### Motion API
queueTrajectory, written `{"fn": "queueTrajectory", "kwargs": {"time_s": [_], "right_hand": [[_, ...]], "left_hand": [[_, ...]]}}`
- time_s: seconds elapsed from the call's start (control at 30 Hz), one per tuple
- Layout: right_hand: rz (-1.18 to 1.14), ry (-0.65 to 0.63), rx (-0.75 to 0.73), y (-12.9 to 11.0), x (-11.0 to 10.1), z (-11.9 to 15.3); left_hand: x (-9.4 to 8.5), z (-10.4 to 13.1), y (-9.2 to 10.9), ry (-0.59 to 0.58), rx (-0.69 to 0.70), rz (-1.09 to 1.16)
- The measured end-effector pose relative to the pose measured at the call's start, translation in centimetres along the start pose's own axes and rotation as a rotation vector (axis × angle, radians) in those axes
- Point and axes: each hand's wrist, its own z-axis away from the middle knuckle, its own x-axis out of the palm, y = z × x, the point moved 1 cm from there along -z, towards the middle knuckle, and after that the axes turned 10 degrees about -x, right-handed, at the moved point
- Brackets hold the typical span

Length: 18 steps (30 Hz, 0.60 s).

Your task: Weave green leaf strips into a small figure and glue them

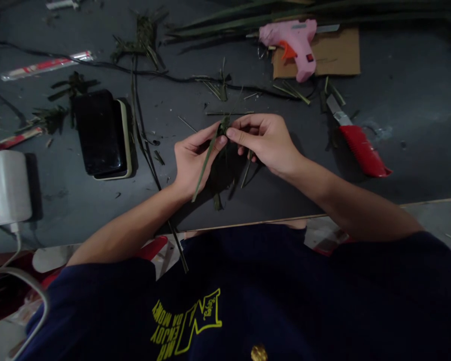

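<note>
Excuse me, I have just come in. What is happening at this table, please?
A person holds a small piece of green leaf strips between the fingertips of the left hand and the right hand, above the dark grey table. Beyond the right hand, a pink glue gun lies partly on cardboard. A red-handled knife lies to the right, blade exposed. Leaf scraps are scattered around.

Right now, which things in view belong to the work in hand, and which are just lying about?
In the work:
- green leaf piece, pinched by left hand and right hand
- probably the long leaves, red-handled cutter and pink glue gun, all unheld

Apparently just lying about:
- black phone-like device
- white box with cable
- red-and-clear packet
- leaf scraps
</note>
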Motion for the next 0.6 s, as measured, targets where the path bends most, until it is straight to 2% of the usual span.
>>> {"fn": "queueTrajectory", "kwargs": {"time_s": [0.2,0.33,0.6], "right_hand": [[-0.023,-0.004,-0.045,0.0,-0.1,-0.1],[-0.018,-0.019,-0.099,0.3,-0.1,-0.2],[0.01,-0.071,-0.115,0.2,0.1,-0.2]], "left_hand": [[0.3,0.1,0.9,-0.032,-0.02,-0.012],[0.4,0.2,1.0,-0.014,-0.013,-0.041],[0.3,-0.1,0.7,-0.033,-0.113,0.138]]}}
